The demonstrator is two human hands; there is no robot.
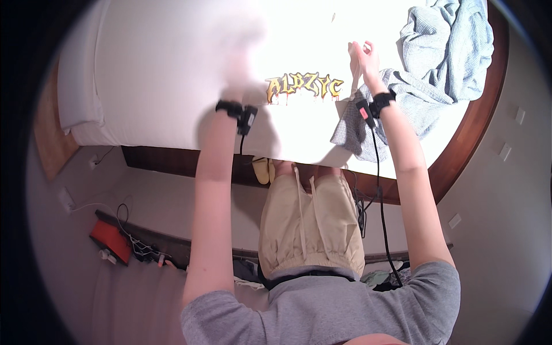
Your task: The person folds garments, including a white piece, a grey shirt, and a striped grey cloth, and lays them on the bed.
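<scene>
A white cloth, apparently a garment, lies on the bed, with yellow drip-style lettering [304,86] printed on it. Bright light washes out most of its outline. My left hand [236,60] is a blur over the white area left of the lettering, so its fingers and anything in them cannot be made out. To the right of the lettering, my right hand [366,62] has its fingers bent near a pale fabric edge. Whether it pinches that edge is unclear. Below this hand spreads a blue-grey checked cloth [366,125].
The bed's white sheet [151,86] fills the upper view, edged by a dark wooden frame [465,159]. A crumpled light-blue cloth [468,56] lies at right. Black cables hang from both wrist straps. Yellow slippers [261,170] and an orange box [111,241] are lower down.
</scene>
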